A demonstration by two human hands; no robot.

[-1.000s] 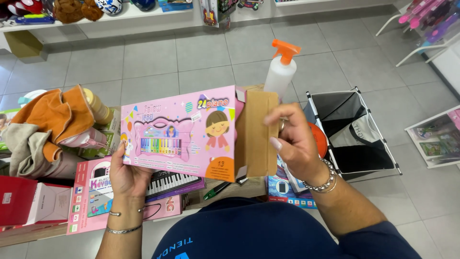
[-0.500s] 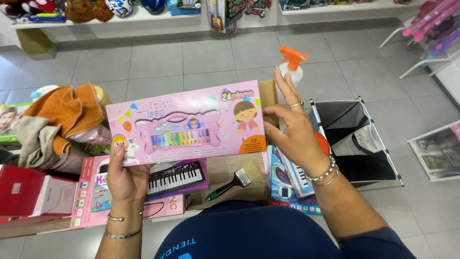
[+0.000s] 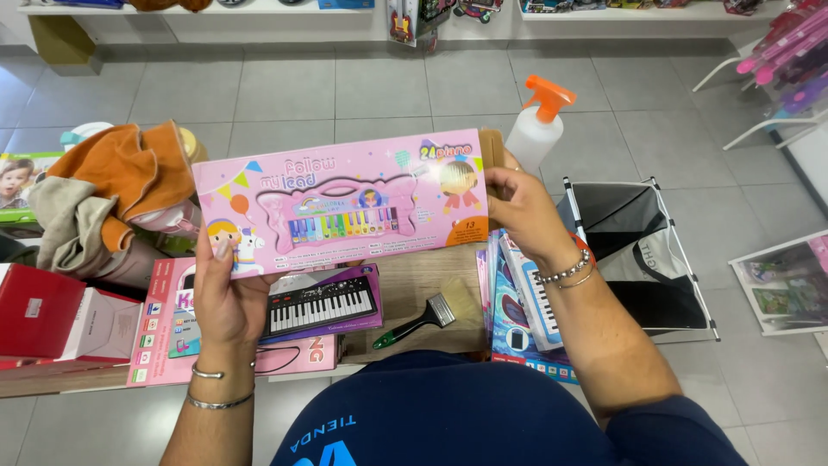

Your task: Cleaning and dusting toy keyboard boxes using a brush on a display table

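I hold a flat pink toy-piano box (image 3: 345, 203) level in front of me, its printed face up. My left hand (image 3: 226, 298) grips its lower left corner, thumb on top. At the box's right end my right hand (image 3: 522, 207) clasps the edge. Under the box lies another pink box (image 3: 164, 324) and a small black-and-purple toy keyboard (image 3: 323, 304) on a wooden table (image 3: 414, 289). A green-handled paintbrush (image 3: 420, 318) rests on the table near my right forearm.
A white spray bottle with an orange trigger (image 3: 536, 128) stands behind the box. Orange and grey cloths (image 3: 112, 198) are heaped at left above red and white boxes (image 3: 52, 315). More toy boxes (image 3: 517, 306) lie at right, beside a black folding basket (image 3: 634, 250). Shelves line the far wall.
The pink box has swung from tilted, showing its brown side, to flat and face-up. My right hand slid from the side panel to the right edge.
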